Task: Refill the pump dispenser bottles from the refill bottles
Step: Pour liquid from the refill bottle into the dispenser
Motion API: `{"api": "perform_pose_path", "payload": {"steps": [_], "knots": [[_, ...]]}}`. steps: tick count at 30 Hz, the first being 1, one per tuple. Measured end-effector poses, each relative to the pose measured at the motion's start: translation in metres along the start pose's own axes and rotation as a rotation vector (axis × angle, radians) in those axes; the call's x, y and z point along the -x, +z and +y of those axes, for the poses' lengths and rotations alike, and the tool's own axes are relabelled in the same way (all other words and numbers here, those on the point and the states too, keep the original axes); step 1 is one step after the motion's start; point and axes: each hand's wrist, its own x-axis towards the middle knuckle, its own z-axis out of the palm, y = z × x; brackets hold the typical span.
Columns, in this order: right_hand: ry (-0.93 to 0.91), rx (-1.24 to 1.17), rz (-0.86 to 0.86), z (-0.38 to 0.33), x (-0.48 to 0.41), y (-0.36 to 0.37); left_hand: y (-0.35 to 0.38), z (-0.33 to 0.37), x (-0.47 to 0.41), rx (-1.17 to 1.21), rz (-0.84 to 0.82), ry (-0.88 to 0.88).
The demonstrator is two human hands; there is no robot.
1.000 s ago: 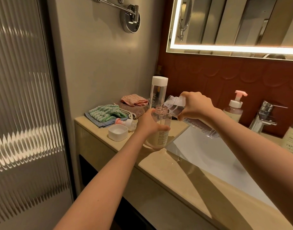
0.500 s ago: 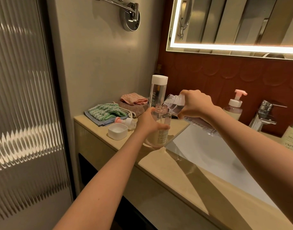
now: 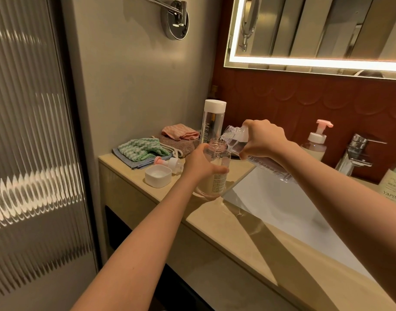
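Head view: my left hand (image 3: 200, 163) grips the uncapped dispenser bottle (image 3: 217, 185) at the surface's (image 3: 134, 173) left end; my right hand (image 3: 263, 139) clasps the tilted refill bottle (image 3: 234, 136). I should align mouths, pour slowly.

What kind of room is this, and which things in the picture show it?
Most likely a bathroom: a white sink basin set in the counter, a chrome faucet beside it, and a lit mirror above.
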Motion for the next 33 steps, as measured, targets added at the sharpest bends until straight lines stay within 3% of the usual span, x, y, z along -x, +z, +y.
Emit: {"api": "perform_pose_path", "payload": {"steps": [33], "knots": [[-0.015,0.054,0.016,-0.0035,-0.0005,0.0001,0.0027,0.0000,-0.0004,0.006,0.020,-0.014]]}}
